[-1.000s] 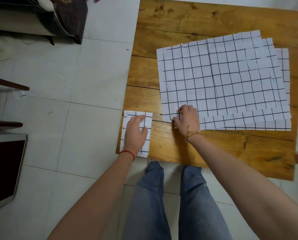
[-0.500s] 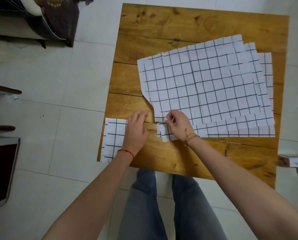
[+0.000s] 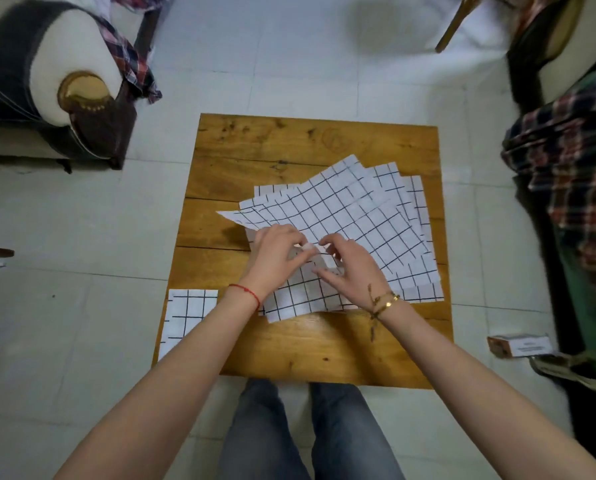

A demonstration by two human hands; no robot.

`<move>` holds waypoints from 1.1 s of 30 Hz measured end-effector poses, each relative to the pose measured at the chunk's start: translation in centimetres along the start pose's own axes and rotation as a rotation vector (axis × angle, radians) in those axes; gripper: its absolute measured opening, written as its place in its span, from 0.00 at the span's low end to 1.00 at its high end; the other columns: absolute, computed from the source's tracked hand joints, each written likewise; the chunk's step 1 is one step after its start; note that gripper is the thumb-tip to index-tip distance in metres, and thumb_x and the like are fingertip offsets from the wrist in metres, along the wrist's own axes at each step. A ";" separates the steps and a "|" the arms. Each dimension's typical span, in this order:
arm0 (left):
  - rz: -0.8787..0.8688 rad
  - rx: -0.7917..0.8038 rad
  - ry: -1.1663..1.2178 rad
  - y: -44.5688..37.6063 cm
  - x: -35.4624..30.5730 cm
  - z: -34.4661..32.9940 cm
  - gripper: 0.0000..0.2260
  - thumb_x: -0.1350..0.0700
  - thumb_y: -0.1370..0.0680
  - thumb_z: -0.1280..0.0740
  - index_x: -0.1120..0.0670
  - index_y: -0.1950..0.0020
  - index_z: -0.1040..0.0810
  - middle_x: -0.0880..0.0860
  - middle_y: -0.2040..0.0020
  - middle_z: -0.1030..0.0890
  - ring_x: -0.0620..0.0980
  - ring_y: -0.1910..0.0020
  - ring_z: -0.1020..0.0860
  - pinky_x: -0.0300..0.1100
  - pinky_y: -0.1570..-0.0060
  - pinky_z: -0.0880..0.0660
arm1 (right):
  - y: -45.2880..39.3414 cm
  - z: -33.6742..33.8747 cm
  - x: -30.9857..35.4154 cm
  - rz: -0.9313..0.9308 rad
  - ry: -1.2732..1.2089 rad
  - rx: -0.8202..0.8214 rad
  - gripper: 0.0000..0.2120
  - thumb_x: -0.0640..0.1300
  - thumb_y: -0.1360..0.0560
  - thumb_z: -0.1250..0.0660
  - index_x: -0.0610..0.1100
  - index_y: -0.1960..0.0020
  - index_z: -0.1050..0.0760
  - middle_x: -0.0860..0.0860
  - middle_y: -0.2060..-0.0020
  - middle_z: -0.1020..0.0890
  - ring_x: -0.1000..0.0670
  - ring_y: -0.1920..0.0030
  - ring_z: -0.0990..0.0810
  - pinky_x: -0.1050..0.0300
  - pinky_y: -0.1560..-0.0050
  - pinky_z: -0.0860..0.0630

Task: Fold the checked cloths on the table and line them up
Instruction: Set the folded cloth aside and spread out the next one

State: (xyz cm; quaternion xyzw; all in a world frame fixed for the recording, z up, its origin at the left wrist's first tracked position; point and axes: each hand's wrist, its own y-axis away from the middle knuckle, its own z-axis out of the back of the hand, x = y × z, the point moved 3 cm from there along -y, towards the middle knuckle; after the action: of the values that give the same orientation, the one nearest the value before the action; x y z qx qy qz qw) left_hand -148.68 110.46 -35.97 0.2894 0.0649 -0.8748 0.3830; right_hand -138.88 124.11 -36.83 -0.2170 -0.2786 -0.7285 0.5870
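Top cloth now lifting off stack, both hands moving to tabletop centre. Left hand, right hand pinching its near corner. One folded cloth lying at near-left corner; rest still awaiting folding.

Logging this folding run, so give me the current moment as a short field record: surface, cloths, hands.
surface: square brown wooden table
folded: small white black-checked folded cloth, near left corner, overhanging the edge
unfolded: fanned pile of white black-checked cloths
left hand: pinches the top cloth's corner
right hand: pinches the same corner
progress: one cloth folded, the pile not yet
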 end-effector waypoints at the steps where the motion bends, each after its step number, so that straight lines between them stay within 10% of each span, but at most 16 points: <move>1: -0.026 0.000 0.002 -0.2 -1.2 0.9 0.12 0.42 0.23 0.35 0.50 0.56 0.20 0.46 0.55 0.20 0.46 0.52 0.26 0.43 0.49 0.40 | 0.1 1.3 0.6 0.023 0.053 -0.054 0.14 0.57 0.24 0.37 0.49 0.44 0.28 0.53 0.58 0.21 0.53 0.58 0.25 0.56 0.58 0.27; 6: -0.107 0.009 0.033 -0.3 -5.8 5.2 0.07 0.47 0.24 0.33 0.49 0.56 0.24 0.42 0.64 0.25 0.43 0.61 0.29 0.46 0.43 0.34 | 1.1 8.0 2.6 0.062 0.043 -0.186 0.08 0.47 0.21 0.39 0.45 0.55 0.25 0.49 0.66 0.21 0.49 0.63 0.24 0.51 0.63 0.27; 11: -0.056 -0.001 -0.029 0.0 -7.7 9.3 0.12 0.47 0.24 0.32 0.51 0.45 0.22 0.50 0.52 0.18 0.55 0.44 0.26 0.50 0.34 0.35 | 2.5 15.6 3.6 0.024 -0.145 -0.298 0.13 0.43 0.22 0.36 0.40 0.64 0.24 0.48 0.71 0.22 0.51 0.68 0.26 0.56 0.64 0.31; 15: -0.097 -0.047 -0.026 -0.1 -9.2 13.2 0.09 0.48 0.25 0.30 0.53 0.53 0.21 0.49 0.57 0.18 0.52 0.52 0.21 0.47 0.53 0.26 | 3.7 20.7 3.7 -0.025 -0.218 -0.327 0.20 0.42 0.23 0.35 0.39 0.71 0.37 0.47 0.74 0.33 0.51 0.70 0.35 0.55 0.65 0.38; 25: -0.126 0.050 -0.007 2.3 -12.0 21.0 0.06 0.47 0.28 0.27 0.44 0.62 0.21 0.44 0.69 0.23 0.37 0.67 0.26 0.32 0.68 0.35 | 7.2 27.5 1.2 -0.065 -0.218 -0.203 0.21 0.47 0.23 0.34 0.28 0.61 0.28 0.44 0.71 0.31 0.55 0.72 0.35 0.67 0.72 0.40; 33: -0.004 0.250 0.307 0.8 -11.9 23.9 0.09 0.49 0.28 0.28 0.50 0.51 0.15 0.47 0.55 0.15 0.43 0.55 0.18 0.35 0.57 0.23 | 6.7 29.6 -0.3 -0.100 -0.484 0.018 0.29 0.53 0.28 0.33 0.23 0.56 0.29 0.38 0.63 0.25 0.43 0.61 0.29 0.49 0.57 0.34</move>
State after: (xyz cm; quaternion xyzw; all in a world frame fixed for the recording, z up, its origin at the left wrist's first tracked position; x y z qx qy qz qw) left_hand -152.55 109.41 -9.59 0.4645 0.0140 -0.8225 0.3280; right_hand -132.62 142.82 -13.77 -0.3658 -0.4281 -0.6808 0.4684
